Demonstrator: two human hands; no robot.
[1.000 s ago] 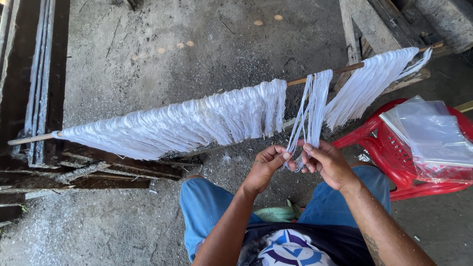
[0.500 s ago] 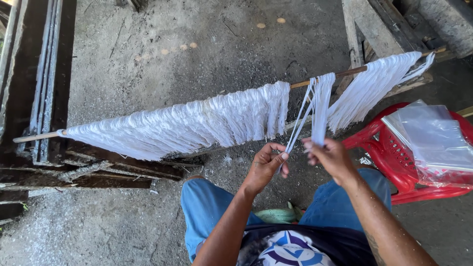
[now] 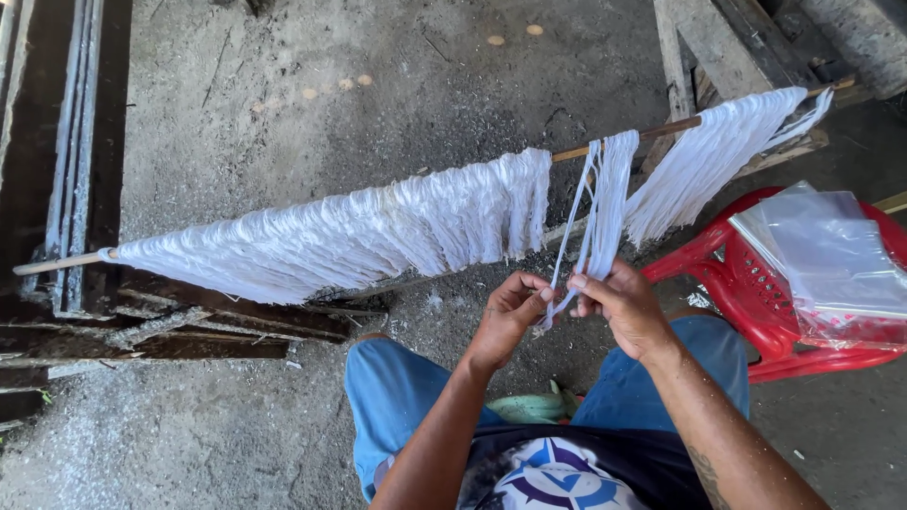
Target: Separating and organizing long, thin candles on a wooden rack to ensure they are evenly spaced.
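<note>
A thin wooden rod (image 3: 619,139) runs across the view, draped with many white strands (image 3: 359,231). One small bundle of strands (image 3: 605,203) hangs apart from the rest. My left hand (image 3: 510,316) pinches the lower end of that bundle between thumb and fingers. My right hand (image 3: 624,307) grips the same strands just to the right, the two hands nearly touching. A second mass of white strands (image 3: 718,156) hangs further right on the rod.
A red plastic chair (image 3: 756,302) at the right carries a stack of clear plastic bags (image 3: 831,250). Wooden beams (image 3: 179,326) lie under the rod at the left, planks (image 3: 690,47) at the upper right. My knees in blue shorts (image 3: 397,397) are below.
The separated bundle has stayed in both hands. My hands have shifted slightly, the left fingers closing on the strand ends next to the right hand.
</note>
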